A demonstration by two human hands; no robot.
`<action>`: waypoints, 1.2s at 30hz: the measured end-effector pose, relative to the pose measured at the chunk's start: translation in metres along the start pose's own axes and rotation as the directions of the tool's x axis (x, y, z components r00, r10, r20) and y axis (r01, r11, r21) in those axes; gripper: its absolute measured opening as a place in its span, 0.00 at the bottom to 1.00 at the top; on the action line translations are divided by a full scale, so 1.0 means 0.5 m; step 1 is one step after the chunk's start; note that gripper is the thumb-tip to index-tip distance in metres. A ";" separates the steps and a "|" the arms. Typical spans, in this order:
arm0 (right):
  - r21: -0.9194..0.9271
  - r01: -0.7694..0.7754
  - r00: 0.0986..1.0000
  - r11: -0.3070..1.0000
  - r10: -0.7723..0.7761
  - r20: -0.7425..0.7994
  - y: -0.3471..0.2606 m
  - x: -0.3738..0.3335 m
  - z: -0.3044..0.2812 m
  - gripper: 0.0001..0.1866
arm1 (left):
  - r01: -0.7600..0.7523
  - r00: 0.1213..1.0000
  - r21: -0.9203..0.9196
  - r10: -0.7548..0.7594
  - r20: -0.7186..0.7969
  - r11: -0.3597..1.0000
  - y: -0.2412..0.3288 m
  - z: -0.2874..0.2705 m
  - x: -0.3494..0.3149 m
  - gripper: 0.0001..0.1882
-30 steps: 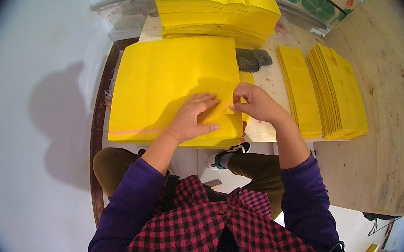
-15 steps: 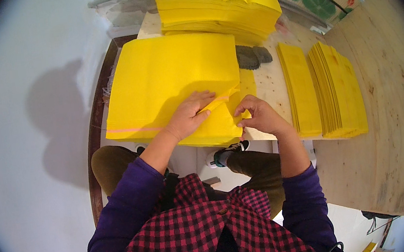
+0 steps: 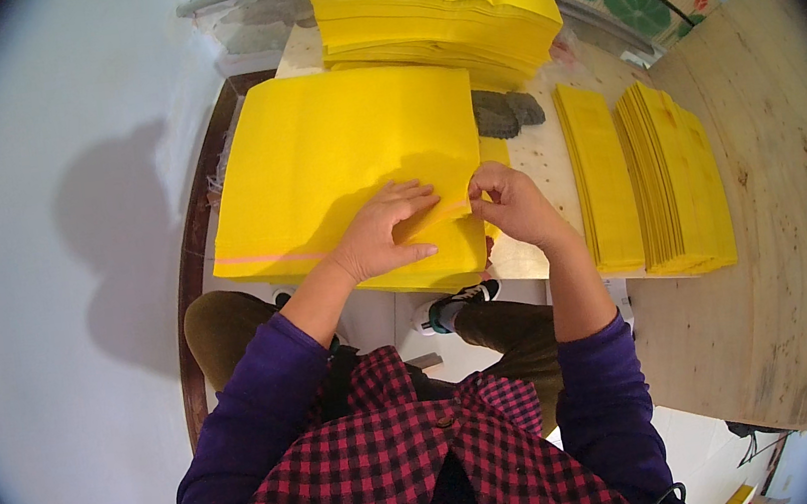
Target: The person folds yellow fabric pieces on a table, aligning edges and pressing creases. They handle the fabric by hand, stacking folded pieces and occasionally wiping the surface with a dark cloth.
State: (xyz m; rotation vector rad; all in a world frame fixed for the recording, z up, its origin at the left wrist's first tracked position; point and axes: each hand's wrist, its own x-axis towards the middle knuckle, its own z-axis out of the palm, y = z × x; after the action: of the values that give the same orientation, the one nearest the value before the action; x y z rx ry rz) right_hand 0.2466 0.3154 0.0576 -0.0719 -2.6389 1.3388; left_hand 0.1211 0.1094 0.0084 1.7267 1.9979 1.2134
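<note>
A wide yellow felt-like sheet [image 3: 341, 149] tops a pile at the table's near left. A thin pink strip [image 3: 268, 257] runs along its near edge. My left hand [image 3: 383, 232] rests on the sheet near that strip, fingers stretched and thumb apart, with nothing gripped. At the sheet's right edge, by the end of the strip, my right hand [image 3: 510, 203] is closed in a pinch on the yellow sheet's edge. Its fingertips are partly hidden, so the exact grip is hard to see. More yellow layers [image 3: 445, 265] show below the strip.
Behind the pile stands a tall stack of yellow sheets [image 3: 435, 16]. A dark grey cloth-like item [image 3: 505, 112] lies beside it on the wooden table [image 3: 543, 169]. Narrow folded yellow bundles [image 3: 682, 178] stand at the right, before a plywood panel [image 3: 761, 208]. A white wall [image 3: 82, 342] borders the left.
My right hand has moved up and slightly right along the sheet's edge and closed. The lifted, folded edge now lies flatter. My left thumb has spread away from the fingers.
</note>
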 end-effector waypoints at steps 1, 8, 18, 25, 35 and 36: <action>0.005 -0.025 1.000 1.000 0.025 -0.001 -0.005 -0.001 -0.003 0.04 | -0.008 1.000 0.004 0.008 0.001 1.000 -0.001 0.000 0.000 0.28; 0.046 -0.223 0.963 0.974 0.228 -0.146 -0.011 -0.032 -0.007 0.07 | 0.043 0.999 -0.083 -0.045 -0.025 0.996 -0.014 0.009 -0.001 0.24; 0.191 -0.237 0.967 0.952 0.213 0.140 0.024 -0.061 0.017 0.08 | 0.028 0.998 -0.113 -0.034 -0.052 0.993 -0.019 0.010 0.001 0.22; 0.208 -0.224 0.971 0.952 0.199 0.137 0.004 -0.027 0.001 0.06 | 0.006 1.000 -0.098 -0.007 -0.016 0.995 -0.017 0.003 0.002 0.26; 0.031 -0.042 0.987 0.999 0.046 -0.156 -0.022 -0.019 -0.003 0.06 | 0.008 1.000 -0.009 -0.009 -0.023 1.000 -0.002 0.010 -0.006 0.24; 0.019 -0.118 0.981 0.993 0.120 -0.151 -0.021 -0.027 -0.004 0.06 | 0.006 0.999 -0.030 -0.007 -0.040 1.000 -0.004 0.011 -0.005 0.23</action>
State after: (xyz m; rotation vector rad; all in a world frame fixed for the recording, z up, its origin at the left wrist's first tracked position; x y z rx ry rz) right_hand 0.2607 0.3091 0.0656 -0.3222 -2.5350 1.3255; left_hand 0.1241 0.1094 0.0024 1.6941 1.9963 1.2792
